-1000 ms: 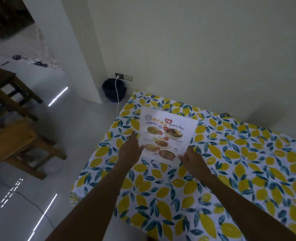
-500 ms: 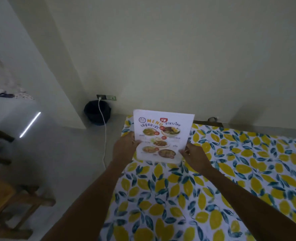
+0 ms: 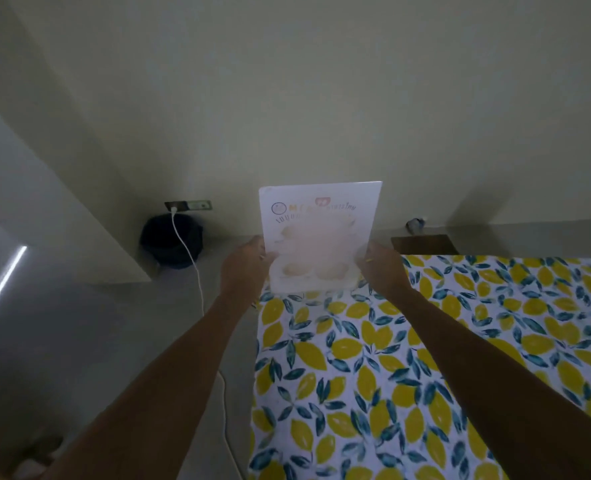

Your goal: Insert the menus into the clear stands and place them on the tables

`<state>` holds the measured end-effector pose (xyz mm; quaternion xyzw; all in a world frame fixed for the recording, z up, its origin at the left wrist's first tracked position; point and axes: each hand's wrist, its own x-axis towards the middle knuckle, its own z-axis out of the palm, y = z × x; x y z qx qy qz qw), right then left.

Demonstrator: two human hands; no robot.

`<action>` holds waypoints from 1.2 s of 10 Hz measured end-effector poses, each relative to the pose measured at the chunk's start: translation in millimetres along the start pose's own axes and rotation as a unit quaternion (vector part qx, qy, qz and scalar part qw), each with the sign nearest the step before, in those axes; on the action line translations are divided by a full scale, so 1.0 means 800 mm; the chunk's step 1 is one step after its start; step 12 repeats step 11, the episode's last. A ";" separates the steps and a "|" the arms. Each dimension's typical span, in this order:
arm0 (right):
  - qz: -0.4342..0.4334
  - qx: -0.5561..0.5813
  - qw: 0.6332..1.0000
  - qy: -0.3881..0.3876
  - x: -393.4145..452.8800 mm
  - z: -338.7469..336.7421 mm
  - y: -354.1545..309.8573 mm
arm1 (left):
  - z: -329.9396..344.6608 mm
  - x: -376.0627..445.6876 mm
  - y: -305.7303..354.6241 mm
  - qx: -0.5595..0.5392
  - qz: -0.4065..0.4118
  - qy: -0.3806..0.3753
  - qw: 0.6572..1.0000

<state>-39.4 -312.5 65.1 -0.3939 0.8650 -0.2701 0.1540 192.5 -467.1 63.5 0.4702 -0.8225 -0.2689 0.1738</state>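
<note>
Desk [image 3: 425, 375] with lemon cloth fills the right and near side; floor drops away left. My menu stand [image 3: 316, 237] is upright at the far left corner, base apparently right at the edge. Risk, I'd judge: letting go here tips it off onto the floor, near the white cable [image 3: 197, 271]. Left hand [image 3: 244, 265] and right hand [image 3: 382, 266] grip its lower sides, fingers [image 3: 367, 252] curled tight on the stand. Print blurred.
</note>
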 end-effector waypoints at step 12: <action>0.087 0.004 0.991 -0.099 0.030 0.039 0.023 | 0.054 0.018 -0.040 -0.086 -0.085 -0.081 0.989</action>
